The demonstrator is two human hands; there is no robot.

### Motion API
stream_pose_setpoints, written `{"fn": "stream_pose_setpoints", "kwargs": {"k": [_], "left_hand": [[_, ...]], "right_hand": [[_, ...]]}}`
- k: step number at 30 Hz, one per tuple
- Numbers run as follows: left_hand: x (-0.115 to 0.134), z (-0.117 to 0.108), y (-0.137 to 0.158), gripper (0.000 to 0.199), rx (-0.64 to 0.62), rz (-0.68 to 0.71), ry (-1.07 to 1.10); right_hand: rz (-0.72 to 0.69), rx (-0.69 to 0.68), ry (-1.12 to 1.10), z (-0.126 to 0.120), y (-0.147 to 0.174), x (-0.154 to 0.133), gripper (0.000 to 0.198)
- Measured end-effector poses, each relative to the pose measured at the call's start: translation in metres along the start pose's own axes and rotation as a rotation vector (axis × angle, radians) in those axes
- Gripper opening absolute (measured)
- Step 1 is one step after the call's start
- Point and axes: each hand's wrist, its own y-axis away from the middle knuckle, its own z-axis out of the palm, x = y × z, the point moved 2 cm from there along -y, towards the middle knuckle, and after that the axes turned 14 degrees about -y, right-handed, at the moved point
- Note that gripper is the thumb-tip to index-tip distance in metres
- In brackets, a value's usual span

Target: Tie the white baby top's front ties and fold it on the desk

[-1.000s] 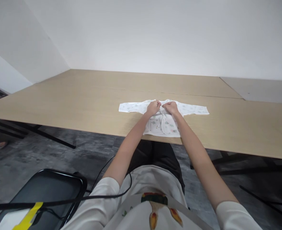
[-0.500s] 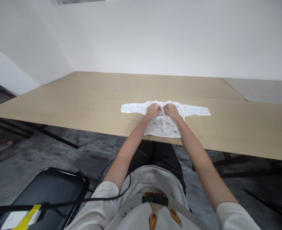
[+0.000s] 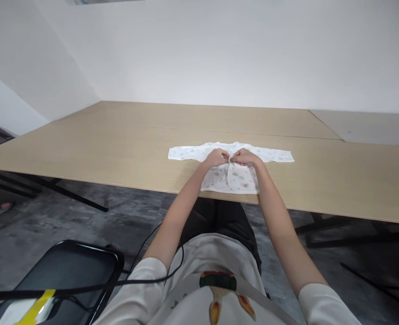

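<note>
A small white baby shirt [image 3: 216,179] with a fine print lies flat near the table's front edge. Its sleeves are stretched out to both sides, and a front opening runs down its middle. My left hand [image 3: 217,157] pinches the shirt's left front edge at chest height. Close beside it, my right hand [image 3: 246,157] is closed on the other front edge, fingertips almost meeting those of the left. Whatever fastener may lie between the fingers is too small to make out.
The shirt rests on a long wooden table [image 3: 124,144] that reaches back to a white wall [image 3: 213,58]. A black chair [image 3: 80,262] stands at my lower left, with a black cable [image 3: 141,281] crossing above it. At the far left, part of a person's foot [image 3: 6,206] shows.
Both hands have shifted slightly down the front opening, toward me. My right hand has turned more sideways, and the fingertips are nearer together. The shirt stays flat in place.
</note>
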Motion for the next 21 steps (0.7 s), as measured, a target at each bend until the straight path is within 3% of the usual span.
{"fn": "stream_pose_setpoints", "kwargs": {"k": [4,9,21], "left_hand": [[-0.0012,-0.0008,-0.0019,0.024,0.006,0.007,0.041],[-0.0041,0.0002,-0.0039,0.024,0.004,-0.028,0.101],[-0.0091,0.0039,-0.0065,0.023,0.002,-0.122,0.204]], "right_hand": [[-0.003,-0.014,-0.083,-0.0019,-0.0027,0.0025,0.025],[-0.002,0.003,-0.149,-0.0046,-0.0071,0.0068,0.004],[-0.069,0.008,-0.212,-0.0039,-0.0019,0.0030,0.008]]}}
